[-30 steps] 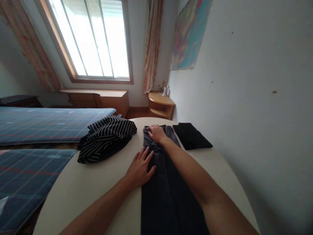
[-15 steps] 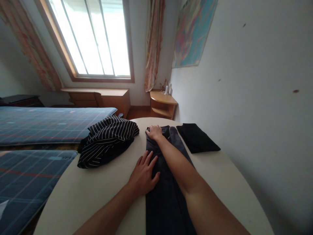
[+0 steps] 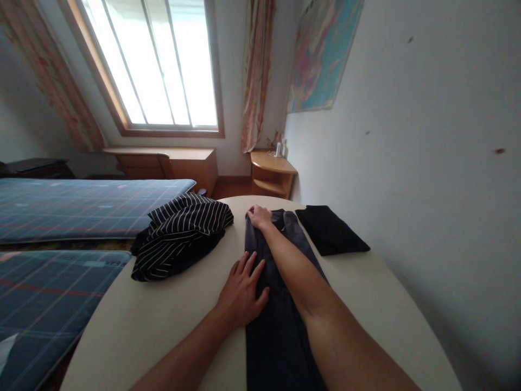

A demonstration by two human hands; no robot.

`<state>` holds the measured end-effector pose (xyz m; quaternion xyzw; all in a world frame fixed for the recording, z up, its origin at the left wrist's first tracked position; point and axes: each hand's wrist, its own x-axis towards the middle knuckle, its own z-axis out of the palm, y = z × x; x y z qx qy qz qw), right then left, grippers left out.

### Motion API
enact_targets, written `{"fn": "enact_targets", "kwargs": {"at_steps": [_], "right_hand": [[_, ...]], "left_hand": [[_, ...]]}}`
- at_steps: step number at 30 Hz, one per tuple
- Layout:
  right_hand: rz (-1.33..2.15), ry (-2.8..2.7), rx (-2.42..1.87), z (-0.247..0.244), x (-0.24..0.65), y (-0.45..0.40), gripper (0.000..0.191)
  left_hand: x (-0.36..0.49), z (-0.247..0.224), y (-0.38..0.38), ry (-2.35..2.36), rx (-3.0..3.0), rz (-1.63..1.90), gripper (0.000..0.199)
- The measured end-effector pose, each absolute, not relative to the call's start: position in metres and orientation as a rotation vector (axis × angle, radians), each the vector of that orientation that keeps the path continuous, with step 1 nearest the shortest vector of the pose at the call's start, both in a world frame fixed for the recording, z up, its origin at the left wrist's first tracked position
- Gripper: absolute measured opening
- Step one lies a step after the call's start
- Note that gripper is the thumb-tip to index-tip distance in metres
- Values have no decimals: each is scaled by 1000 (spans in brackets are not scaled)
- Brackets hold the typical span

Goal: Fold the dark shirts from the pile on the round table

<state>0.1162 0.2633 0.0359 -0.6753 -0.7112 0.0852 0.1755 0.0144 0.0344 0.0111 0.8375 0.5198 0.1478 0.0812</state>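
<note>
Trousers (image 3: 277, 315) Lying Along Table (image 3: 163, 315)

The right hand (image 3: 259, 216) is curling fingers at the trousers' far left corner, grip unclear; the left hand (image 3: 240, 293) is spreading open fingers over their left edge, where steady palm pressure is probably best for preventing slipping. Striped clothing (image 3: 183, 233) is sitting to their left.

Bright wood-framed sliding window (image 3: 163, 65), blown out, rest of room dim. Patterned orange-pink curtains, left (image 3: 57, 76) and right (image 3: 257, 81). White right wall (image 3: 427, 206), marked with dark spots, map-like poster (image 3: 323, 60) on it. Wooden desk (image 3: 191, 155) under window, wooden corner shelf (image 3: 273, 162), reddish-brown floor (image 3: 232, 188). Two blue plaid mattresses, far (image 3: 81, 206) and near (image 3: 49, 315), at left. Round cream table (image 3: 142, 326) in front.
</note>
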Motion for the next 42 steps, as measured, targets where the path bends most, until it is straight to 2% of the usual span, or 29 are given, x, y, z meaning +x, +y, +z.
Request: {"fn": "enact_targets", "kwargs": {"at_steps": [15, 20, 31, 37, 42], "right_hand": [[291, -2020, -1879, 40, 168, 243, 41], [283, -2048, -1772, 41, 172, 234, 32], [-38, -2210, -1628, 44, 136, 239, 31], [-38, -2400, -1651, 39, 107, 249, 35], [-10, -2357, -1795, 36, 89, 257, 29]], "left_hand": [[15, 8, 35, 1566, 2533, 446, 65], [14, 7, 35, 1552, 2537, 444, 63], [15, 9, 35, 1551, 2523, 424, 63], [15, 11, 35, 1539, 2501, 414, 64], [15, 10, 35, 1521, 2499, 408, 64]]}}
